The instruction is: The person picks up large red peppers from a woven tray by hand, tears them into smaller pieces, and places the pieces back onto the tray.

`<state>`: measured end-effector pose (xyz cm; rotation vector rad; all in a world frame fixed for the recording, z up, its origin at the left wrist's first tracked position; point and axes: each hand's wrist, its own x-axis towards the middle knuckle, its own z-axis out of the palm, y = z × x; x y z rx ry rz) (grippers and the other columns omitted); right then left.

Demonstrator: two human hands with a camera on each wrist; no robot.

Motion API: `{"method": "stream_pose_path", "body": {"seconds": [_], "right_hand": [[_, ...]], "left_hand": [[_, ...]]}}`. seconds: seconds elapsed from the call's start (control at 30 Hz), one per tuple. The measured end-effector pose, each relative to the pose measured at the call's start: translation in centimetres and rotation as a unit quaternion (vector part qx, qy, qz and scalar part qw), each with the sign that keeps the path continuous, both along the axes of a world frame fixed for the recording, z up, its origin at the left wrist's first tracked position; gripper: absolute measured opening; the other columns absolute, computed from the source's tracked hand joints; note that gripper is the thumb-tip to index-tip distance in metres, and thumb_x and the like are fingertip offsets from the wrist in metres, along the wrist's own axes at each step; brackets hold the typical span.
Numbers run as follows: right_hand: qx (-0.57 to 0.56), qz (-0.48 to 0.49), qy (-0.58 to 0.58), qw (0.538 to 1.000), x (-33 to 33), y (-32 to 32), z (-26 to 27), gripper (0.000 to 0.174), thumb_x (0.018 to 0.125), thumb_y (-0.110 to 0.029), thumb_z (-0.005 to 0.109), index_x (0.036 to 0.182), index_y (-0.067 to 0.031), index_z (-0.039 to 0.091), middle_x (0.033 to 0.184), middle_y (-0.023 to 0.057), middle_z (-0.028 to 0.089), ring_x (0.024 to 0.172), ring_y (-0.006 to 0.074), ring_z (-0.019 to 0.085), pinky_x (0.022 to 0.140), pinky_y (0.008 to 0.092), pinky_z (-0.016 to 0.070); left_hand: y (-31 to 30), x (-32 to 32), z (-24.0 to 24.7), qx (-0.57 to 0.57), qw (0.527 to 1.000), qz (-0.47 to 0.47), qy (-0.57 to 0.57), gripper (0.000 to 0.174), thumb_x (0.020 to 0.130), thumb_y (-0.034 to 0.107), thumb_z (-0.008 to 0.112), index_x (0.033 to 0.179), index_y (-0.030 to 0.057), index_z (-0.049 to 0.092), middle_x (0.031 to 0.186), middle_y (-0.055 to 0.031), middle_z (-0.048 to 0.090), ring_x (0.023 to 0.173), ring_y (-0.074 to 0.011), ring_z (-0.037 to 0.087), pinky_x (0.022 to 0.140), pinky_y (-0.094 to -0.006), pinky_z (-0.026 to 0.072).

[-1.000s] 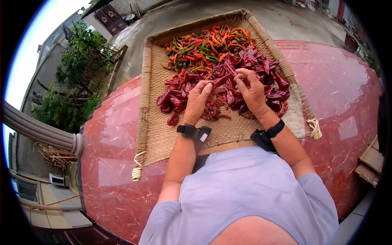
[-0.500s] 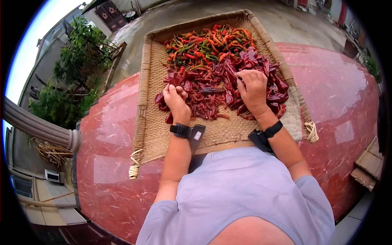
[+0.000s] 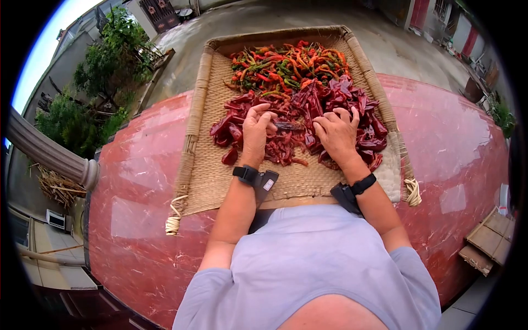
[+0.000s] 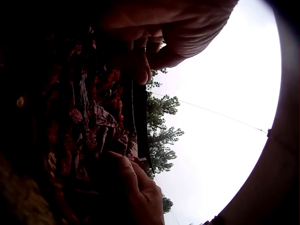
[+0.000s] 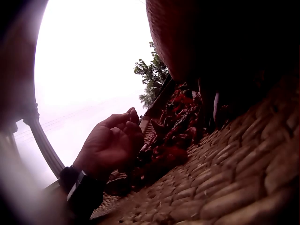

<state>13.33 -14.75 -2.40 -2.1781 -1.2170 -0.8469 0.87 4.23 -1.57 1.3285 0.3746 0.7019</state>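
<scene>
My left hand (image 3: 257,136) is over the left part of the dark red peppers (image 3: 234,127) in the head view, fingers loosely bent with nothing seen between them. My right hand (image 3: 337,136) reaches down to the right-hand heap of glossy dark red peppers (image 3: 374,129), fingers spread and bent, fingertips right at the heap. In the left wrist view the right hand (image 4: 140,190) is low beside the peppers. The right wrist view shows the left hand (image 5: 112,143) with curled fingers above the weave. A blackish dried pepper (image 3: 289,126) lies between both hands, over smaller shrivelled red ones (image 3: 280,151).
A shallow woven tray (image 3: 199,129) with a raised rim bears all the peppers. Thin orange, red and green chillies (image 3: 291,66) fill its far end. Beneath it is a polished red stone surface (image 3: 137,220). A stone column (image 3: 52,148) stands left; wooden boards (image 3: 489,236) lie right.
A second ago both hands held a red pepper between them; the left hand then moved left and has come back toward the middle without it. The right hand's fingers have spread and lowered onto the heap.
</scene>
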Motion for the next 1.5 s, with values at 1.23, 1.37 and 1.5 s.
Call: {"method": "stream_pose_path", "body": {"seconds": [1.23,1.37,1.5], "right_hand": [[0.017,0.032,-0.037,0.999,-0.4,0.0,0.3,0.019,0.093,-0.032,0.063,0.101,-0.0168,0.071,0.1,-0.0007,0.063,0.106,0.0216,0.054,0.109,0.0515,0.0253],[-0.028,0.017,-0.025,0.999,-0.8,0.1,0.3,0.019,0.089,-0.035,0.067,0.096,-0.0175,0.072,0.093,-0.0021,0.063,0.1,0.0209,0.055,0.11,0.0532,0.0223],[0.029,0.019,-0.006,0.999,-0.4,0.3,0.1,0.013,0.086,-0.026,0.073,0.095,-0.0168,0.072,0.085,-0.0026,0.063,0.097,0.0198,0.056,0.109,0.0497,0.0251]], "left_hand": [[0.7,0.3,-0.6,-0.098,0.986,0.105,-0.088,0.054,0.101,0.026,0.058,0.143,0.0005,0.036,0.086,-0.0059,0.06,0.06,-0.008,0.054,0.057,-0.0258,0.0526],[0.2,-0.5,0.9,-0.08,0.97,0.212,-0.086,0.064,0.102,0.021,0.055,0.154,0.0047,0.021,0.09,-0.0077,0.063,0.059,-0.0071,0.051,0.06,-0.0269,0.0555],[0.9,-0.2,0.0,-0.009,0.994,0.077,-0.081,0.05,0.1,0.018,0.057,0.144,0.0016,0.04,0.094,-0.0084,0.065,0.061,-0.0067,0.054,0.06,-0.0247,0.0538]]}}
